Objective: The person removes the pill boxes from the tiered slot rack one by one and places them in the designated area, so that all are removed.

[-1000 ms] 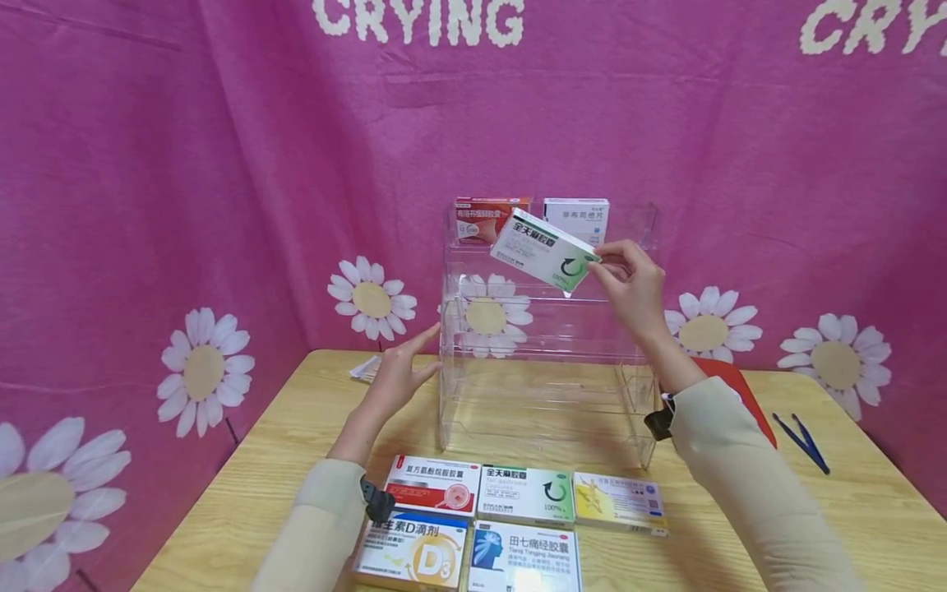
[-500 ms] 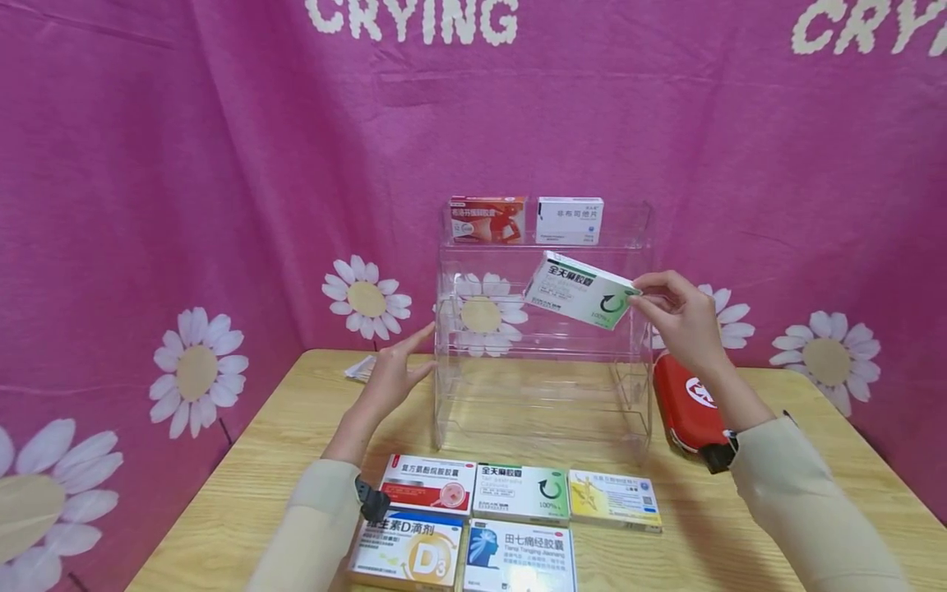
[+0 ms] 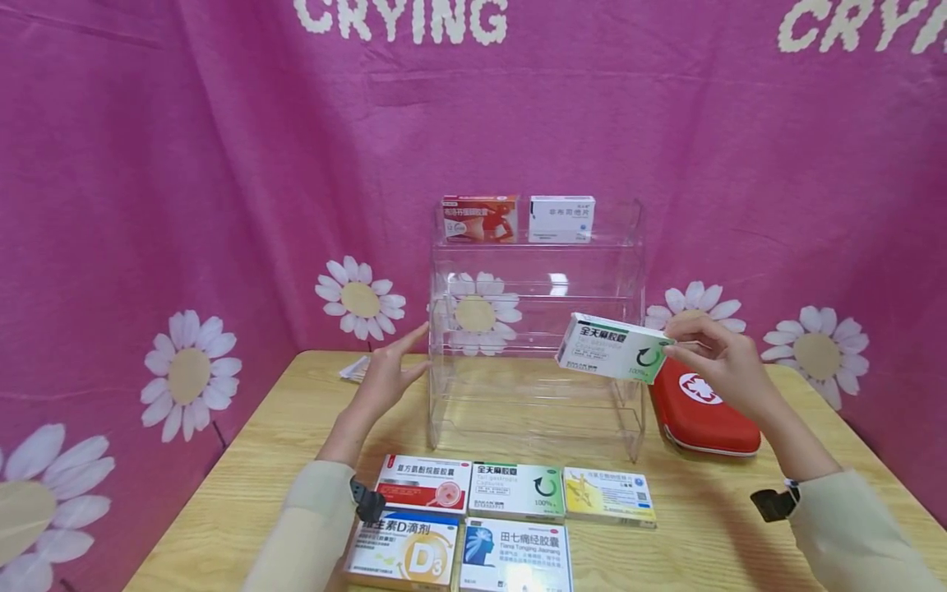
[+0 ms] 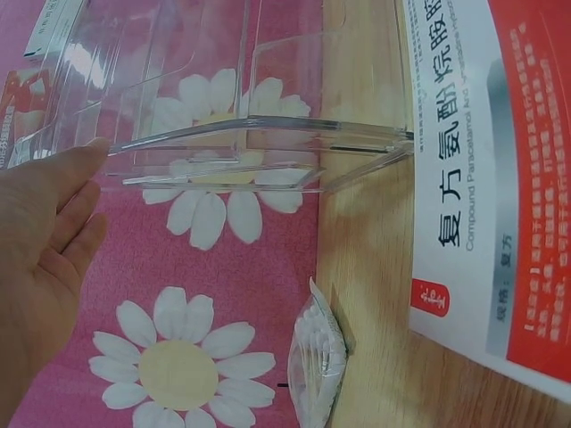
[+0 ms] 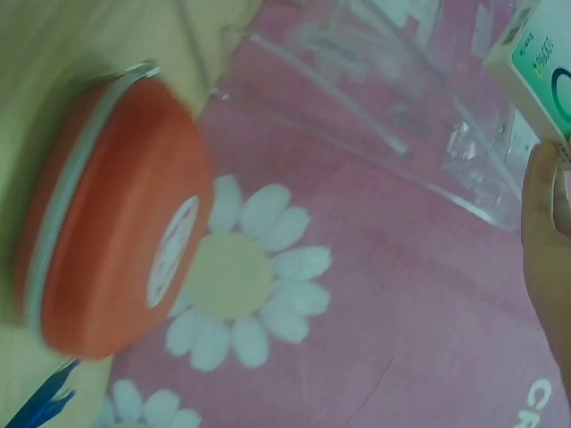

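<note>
My right hand pinches the right end of a white and green medicine box, held in the air before the right side of a clear tiered acrylic display rack. In the right wrist view a corner of that medicine box shows at the fingertips. My left hand has its fingers extended, the fingertips at the rack's left side panel. In the left wrist view the left hand reaches to the panel's edge. On the top tier stand a red medicine box and a white medicine box.
Before the rack lie several medicine boxes: red and white, green and white, yellow, vitamin D and blue and white. A red zip case lies right of the rack; a cotton swab packet lies left. Blue tweezers show beyond the case.
My right hand has carried the green and white medicine box down and to the right, away from the upper tiers, and it now hangs less tilted. The left hand stays at the rack's side.
</note>
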Demonstrator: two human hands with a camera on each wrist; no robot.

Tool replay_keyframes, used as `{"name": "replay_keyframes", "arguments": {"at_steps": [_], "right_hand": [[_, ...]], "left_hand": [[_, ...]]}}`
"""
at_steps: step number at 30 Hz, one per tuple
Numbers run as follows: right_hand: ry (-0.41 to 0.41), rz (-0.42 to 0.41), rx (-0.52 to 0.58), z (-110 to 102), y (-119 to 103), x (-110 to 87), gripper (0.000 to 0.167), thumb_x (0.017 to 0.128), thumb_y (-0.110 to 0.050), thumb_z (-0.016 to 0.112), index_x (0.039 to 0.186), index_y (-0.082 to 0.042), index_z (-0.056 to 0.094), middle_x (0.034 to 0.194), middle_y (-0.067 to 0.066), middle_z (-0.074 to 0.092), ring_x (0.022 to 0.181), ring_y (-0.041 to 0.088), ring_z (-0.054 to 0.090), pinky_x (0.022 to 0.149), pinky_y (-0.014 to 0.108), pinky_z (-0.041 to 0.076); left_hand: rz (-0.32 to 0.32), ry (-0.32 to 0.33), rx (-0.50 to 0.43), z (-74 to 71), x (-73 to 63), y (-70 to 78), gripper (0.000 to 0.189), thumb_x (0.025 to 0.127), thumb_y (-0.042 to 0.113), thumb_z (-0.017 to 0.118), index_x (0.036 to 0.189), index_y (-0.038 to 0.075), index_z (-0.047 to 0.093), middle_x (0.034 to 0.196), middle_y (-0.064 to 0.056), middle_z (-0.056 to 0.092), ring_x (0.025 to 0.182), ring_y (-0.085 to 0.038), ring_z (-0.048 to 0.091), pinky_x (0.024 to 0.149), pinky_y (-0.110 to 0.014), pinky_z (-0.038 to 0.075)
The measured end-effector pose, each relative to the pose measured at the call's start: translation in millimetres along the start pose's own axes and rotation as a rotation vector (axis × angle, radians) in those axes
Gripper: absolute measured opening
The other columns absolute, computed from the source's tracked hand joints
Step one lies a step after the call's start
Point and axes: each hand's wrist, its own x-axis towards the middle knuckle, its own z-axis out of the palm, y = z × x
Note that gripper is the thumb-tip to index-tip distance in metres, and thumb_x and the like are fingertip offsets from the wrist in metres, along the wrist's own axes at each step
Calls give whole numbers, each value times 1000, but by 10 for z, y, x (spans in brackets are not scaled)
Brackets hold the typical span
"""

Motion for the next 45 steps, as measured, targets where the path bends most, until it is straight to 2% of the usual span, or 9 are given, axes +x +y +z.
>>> {"name": "replay_keyframes", "arguments": {"at_steps": [4, 5, 8, 11, 15, 24, 30, 37, 45], "right_hand": [[-42, 33, -76, -134, 86, -174, 26, 81, 10, 70, 106, 5, 63, 98, -26, 62, 85, -13, 63, 74, 3, 52], [-51, 35, -93, -167, 107, -215, 26, 81, 10, 70, 106, 4, 63, 98, -26, 62, 85, -14, 63, 73, 3, 52], [-65, 62, -111, -242, 157, -343, 25, 81, 9, 71, 105, 2, 65, 97, -27, 63, 84, -12, 63, 70, 4, 53], [-82, 61, -110, -298, 198, -449, 25, 80, 10, 71, 102, 1, 66, 94, -23, 65, 84, -11, 63, 73, 4, 53], [-111, 47, -101, -356, 259, -581, 25, 79, 13, 71, 101, 2, 66, 95, -22, 66, 85, -10, 63, 78, 2, 51], [-203, 66, -75, -487, 420, -885, 24, 81, 14, 67, 101, 1, 66, 94, -20, 68, 85, -9, 64, 72, 7, 55], [-258, 98, -18, -576, 536, -1061, 24, 81, 16, 66, 101, 2, 65, 97, -15, 67, 87, -6, 66, 71, 13, 57], [-292, 151, -54, -688, 651, -1219, 22, 84, 12, 66, 101, -2, 67, 94, -16, 68, 86, -7, 65, 72, 9, 54], [-394, 174, -54, -763, 784, -1311, 19, 86, 8, 65, 98, -7, 68, 95, -13, 68, 85, -4, 64, 70, 12, 53]], "left_hand": [[2, 3, -6, 3, -4, -3, 59, 87, 8, 72, 142, 7, 51, 139, -16, 57, 53, -10, 30, 80, -38, 53], [5, 5, -5, 3, -5, -3, 59, 86, 8, 73, 141, 7, 51, 139, -16, 57, 56, -12, 38, 83, -39, 55], [7, 3, -9, 3, -9, 1, 59, 86, 7, 72, 142, 7, 51, 139, -17, 57, 65, -20, 49, 89, -42, 57], [9, 8, -9, 1, -10, 3, 59, 86, 7, 73, 141, 6, 52, 139, -17, 57, 68, -21, 52, 91, -42, 57], [13, 9, -4, 3, -6, 3, 59, 86, 7, 73, 141, 6, 51, 139, -16, 57, 58, -13, 38, 81, -37, 54], [-4, -13, -6, 5, -13, -2, 60, 87, 8, 72, 143, 8, 50, 140, -16, 57, 48, -3, 21, 73, -31, 49], [-5, -8, -4, 5, -16, -8, 61, 87, 8, 72, 143, 9, 50, 140, -15, 57, 49, -4, 22, 70, -30, 48], [2, -14, -6, 7, -9, -6, 60, 87, 7, 72, 143, 7, 50, 140, -17, 57, 50, -7, 24, 71, -31, 48], [-16, -31, -12, -2, -15, -17, 60, 88, 8, 71, 144, 9, 48, 141, -16, 56, 48, -5, 23, 67, -26, 45]]}}
